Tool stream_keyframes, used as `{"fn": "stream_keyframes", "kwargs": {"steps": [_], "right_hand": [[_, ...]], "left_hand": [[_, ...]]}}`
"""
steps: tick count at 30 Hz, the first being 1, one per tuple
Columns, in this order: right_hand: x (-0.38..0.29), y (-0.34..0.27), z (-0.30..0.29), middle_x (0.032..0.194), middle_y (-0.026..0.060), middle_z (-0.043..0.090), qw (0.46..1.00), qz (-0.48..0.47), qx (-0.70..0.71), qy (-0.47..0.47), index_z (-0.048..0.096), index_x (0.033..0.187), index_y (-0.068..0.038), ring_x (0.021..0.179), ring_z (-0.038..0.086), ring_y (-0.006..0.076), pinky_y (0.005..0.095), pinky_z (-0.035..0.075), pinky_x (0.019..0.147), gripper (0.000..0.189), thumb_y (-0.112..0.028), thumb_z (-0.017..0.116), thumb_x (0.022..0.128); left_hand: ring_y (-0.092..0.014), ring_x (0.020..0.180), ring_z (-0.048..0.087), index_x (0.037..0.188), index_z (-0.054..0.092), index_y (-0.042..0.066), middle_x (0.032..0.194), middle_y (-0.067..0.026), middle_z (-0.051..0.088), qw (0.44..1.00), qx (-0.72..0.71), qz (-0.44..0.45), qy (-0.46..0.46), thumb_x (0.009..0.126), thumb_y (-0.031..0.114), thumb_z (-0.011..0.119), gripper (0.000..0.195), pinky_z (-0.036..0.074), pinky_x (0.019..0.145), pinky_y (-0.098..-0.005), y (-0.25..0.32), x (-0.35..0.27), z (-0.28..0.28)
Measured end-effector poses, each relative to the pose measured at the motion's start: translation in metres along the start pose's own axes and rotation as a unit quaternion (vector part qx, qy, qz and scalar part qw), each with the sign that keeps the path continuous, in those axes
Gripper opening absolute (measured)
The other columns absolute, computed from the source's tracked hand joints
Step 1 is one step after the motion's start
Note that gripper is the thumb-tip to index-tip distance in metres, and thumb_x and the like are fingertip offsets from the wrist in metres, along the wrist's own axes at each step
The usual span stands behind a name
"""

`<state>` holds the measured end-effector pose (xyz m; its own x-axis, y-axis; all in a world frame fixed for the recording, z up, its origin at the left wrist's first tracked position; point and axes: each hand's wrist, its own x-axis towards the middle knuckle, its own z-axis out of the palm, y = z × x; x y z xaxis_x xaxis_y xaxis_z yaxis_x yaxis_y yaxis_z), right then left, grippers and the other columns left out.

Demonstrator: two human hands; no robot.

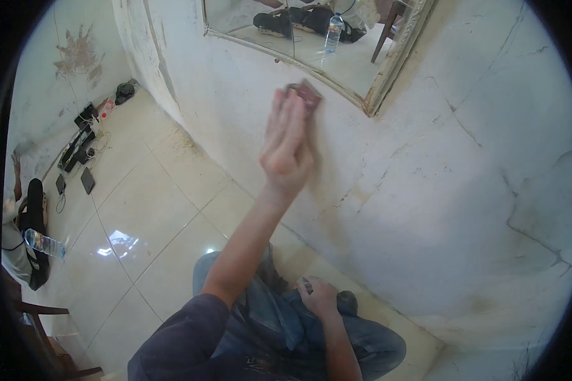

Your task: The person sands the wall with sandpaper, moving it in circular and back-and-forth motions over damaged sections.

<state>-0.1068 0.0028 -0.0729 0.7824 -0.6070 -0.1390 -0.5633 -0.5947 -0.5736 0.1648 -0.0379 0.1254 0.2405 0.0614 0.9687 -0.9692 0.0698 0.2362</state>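
My left hand (288, 138) is raised to a white plastered wall (400, 219), just below the framed mirror (348, 71). Under its fingertips is a reddish-brown piece of sandpaper (310, 97), pressed against the plaster. The fingers are stretched out and a little blurred, and they hide part of the sheet. Lower down, my right hand (318, 295) rests on my jeans near the knee with its fingers curled. Whether anything is inside that hand cannot be seen. Cracks and yellowish patches mark the plaster to the right of my left hand.
On the tiled floor (171, 228) at left lie power strips (76, 147), cables and a phone-like dark slab (87, 181). A seated person (33, 214) is beside a plastic water bottle (45, 244) at the left edge. A wooden chair (43, 314) stands lower left.
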Motion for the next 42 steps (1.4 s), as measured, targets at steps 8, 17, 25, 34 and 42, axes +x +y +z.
{"fn": "stream_keyframes", "kwargs": {"steps": [8, 17, 25, 34, 42], "right_hand": [[0.001, 0.001, -0.001, 0.1, 0.0171, 0.071, 1.0, -0.005, 0.009, -0.007, 0.069, 0.109, -0.007, 0.094, 0.066, 0.0374, 0.0458, 0.052, 0.084, 0.035, -0.035, 0.062, 0.09], [0.0, 0.001, 0.0, 0.095, 0.016, 0.071, 1.0, -0.017, -0.009, 0.0, 0.069, 0.109, -0.007, 0.088, 0.067, 0.0372, 0.0466, 0.052, 0.081, 0.035, -0.035, 0.063, 0.089], [0.002, 0.012, 0.011, 0.089, 0.0114, 0.073, 0.998, -0.046, -0.013, 0.042, 0.07, 0.105, -0.01, 0.079, 0.069, 0.0333, 0.044, 0.054, 0.075, 0.029, -0.033, 0.066, 0.087], [0.001, 0.01, 0.009, 0.091, 0.0117, 0.072, 0.999, -0.04, -0.018, 0.026, 0.07, 0.107, -0.009, 0.082, 0.07, 0.0311, 0.0428, 0.054, 0.076, 0.031, -0.032, 0.066, 0.087], [0.002, 0.004, 0.001, 0.102, 0.0166, 0.071, 1.0, -0.008, -0.012, -0.018, 0.069, 0.111, -0.007, 0.094, 0.067, 0.0359, 0.0453, 0.052, 0.086, 0.037, -0.036, 0.063, 0.09]], "left_hand": [[-0.041, 0.134, 0.044, 0.132, 0.054, -0.007, 0.136, -0.0269, 0.053, 0.999, -0.014, 0.013, -0.047, 0.084, -0.016, 0.052, 0.048, 0.036, 0.11, -0.0429, 0.014, 0.0, 0.0], [-0.039, 0.137, 0.04, 0.133, 0.054, -0.006, 0.139, -0.0255, 0.051, 0.997, -0.016, -0.063, -0.038, 0.085, -0.019, 0.051, 0.05, 0.035, 0.112, -0.0408, 0.027, 0.005, 0.001], [-0.041, 0.137, 0.039, 0.131, 0.056, -0.006, 0.138, -0.0263, 0.052, 0.995, -0.036, -0.093, -0.012, 0.079, -0.023, 0.05, 0.055, 0.035, 0.112, -0.0426, 0.016, 0.01, -0.003], [-0.04, 0.129, 0.051, 0.123, 0.063, -0.005, 0.127, -0.0232, 0.061, 0.999, -0.04, -0.01, -0.023, 0.079, -0.019, 0.057, 0.047, 0.041, 0.106, -0.045, 0.027, -0.001, 0.001], [-0.032, 0.11, 0.066, 0.12, 0.065, -0.004, 0.114, -0.0201, 0.069, 0.998, -0.034, -0.049, 0.01, 0.077, -0.003, 0.075, 0.045, 0.048, 0.091, -0.036, 0.021, 0.005, -0.009]]}}
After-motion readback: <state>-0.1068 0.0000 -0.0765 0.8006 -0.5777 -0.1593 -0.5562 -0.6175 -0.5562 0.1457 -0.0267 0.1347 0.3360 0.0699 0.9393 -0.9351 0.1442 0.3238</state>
